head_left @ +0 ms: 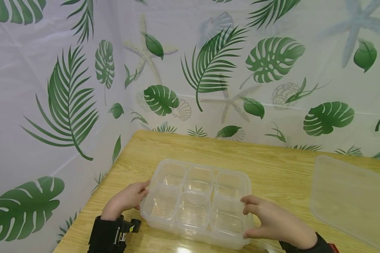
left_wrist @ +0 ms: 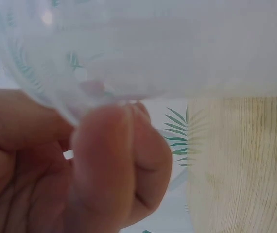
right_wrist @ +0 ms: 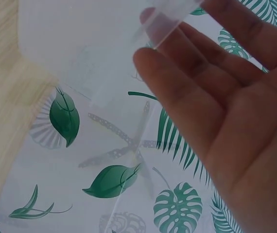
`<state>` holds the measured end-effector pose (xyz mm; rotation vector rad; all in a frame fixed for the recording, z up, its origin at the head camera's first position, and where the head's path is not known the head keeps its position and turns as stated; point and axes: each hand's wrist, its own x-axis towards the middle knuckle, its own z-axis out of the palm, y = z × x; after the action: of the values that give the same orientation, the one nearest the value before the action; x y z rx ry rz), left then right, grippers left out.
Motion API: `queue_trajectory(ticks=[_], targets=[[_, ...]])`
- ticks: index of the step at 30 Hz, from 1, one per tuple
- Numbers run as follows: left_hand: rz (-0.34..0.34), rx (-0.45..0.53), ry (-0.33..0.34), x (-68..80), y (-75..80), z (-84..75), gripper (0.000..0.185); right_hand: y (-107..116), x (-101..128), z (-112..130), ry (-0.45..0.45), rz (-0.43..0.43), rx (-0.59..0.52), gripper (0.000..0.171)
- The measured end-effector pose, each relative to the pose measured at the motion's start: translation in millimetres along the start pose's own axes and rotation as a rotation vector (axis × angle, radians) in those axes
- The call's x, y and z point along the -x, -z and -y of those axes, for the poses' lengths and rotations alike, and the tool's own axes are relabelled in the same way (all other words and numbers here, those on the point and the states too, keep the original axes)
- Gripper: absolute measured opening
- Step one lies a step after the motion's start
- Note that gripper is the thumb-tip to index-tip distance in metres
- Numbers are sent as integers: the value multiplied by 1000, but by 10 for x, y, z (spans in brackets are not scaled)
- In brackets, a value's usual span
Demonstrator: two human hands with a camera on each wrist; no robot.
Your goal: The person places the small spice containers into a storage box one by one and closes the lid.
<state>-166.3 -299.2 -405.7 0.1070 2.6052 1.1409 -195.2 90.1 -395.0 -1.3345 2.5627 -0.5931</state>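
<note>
A clear plastic box (head_left: 202,168) with several empty compartments lies flat on the wooden table (head_left: 272,158), near its front edge. My left hand (head_left: 136,196) grips the box's left end; in the left wrist view its curled fingers (left_wrist: 104,160) sit under the clear rim (left_wrist: 153,43). At the box's right end my right hand (head_left: 263,218) holds on, with fingers on the top rim and the thumb low on the near corner. In the right wrist view that hand (right_wrist: 216,97) has its fingertips behind the box's corner (right_wrist: 80,39).
A translucent flat lid (head_left: 348,198) lies on the table to the right of the box. A white curtain with green leaf prints (head_left: 209,70) hangs close behind and to the left of the table. Bare tabletop shows between the box and the lid.
</note>
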Motion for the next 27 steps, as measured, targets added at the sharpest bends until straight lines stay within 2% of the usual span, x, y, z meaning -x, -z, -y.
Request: queue_trajectory(ticks=[10, 27], targets=[[0, 4, -12, 6, 6, -6, 43, -12, -2, -2, -1, 9, -8, 36], [-7, 8, -8, 0, 5, 5, 43, -55, -6, 6, 47, -55, 109, 32]])
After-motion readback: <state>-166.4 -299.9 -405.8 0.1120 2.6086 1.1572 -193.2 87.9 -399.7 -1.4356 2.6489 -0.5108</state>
